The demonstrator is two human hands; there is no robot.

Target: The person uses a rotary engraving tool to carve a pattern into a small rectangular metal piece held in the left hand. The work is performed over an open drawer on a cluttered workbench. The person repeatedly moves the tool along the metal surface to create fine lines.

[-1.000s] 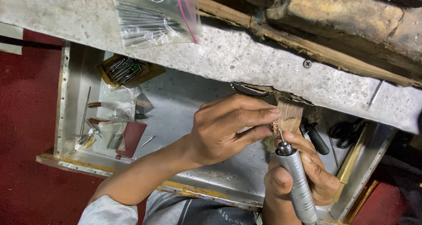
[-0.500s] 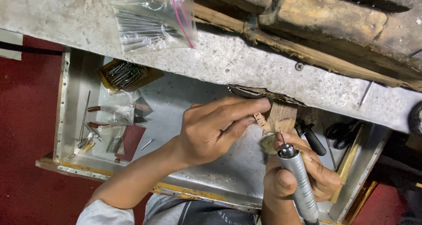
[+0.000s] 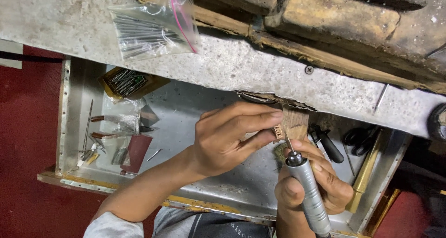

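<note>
Left hand (image 3: 227, 138) pinching a small pale workpiece (image 3: 278, 131) between thumb and forefinger, pressed against the face of a worn wooden peg (image 3: 293, 122) jutting from the tabletop (image 3: 241, 63) edge; right hand (image 3: 309, 184) wrapped narrow around a silver rotary handpiece (image 3: 309, 196), pen-style, with the thin bit (image 3: 288, 143) angled up and meeting the underside of the workpiece; both above an open metal drawer (image 3: 200, 108) holding pliers (image 3: 118, 119), loose burs (image 3: 126, 81) and scraps.

Likely trouble, judged from this: bit tip very near the left thumb and forefinger (image 3: 260, 119), so a skid off the small piece probably straight into a fingertip; cause, too steep an angle or too much push on so narrow a surface; grip on the workpiece slight, only fingertips, so a catch of the bit apt to flick it loose down into the drawer clutter, hard to find among the burs; pressure against the ragged peg perhaps rocking the piece, leaving a gouge instead of a clean cut; heat building in the piece, forcing a sudden release; dust thrown toward the face with the head bent this close.
</note>
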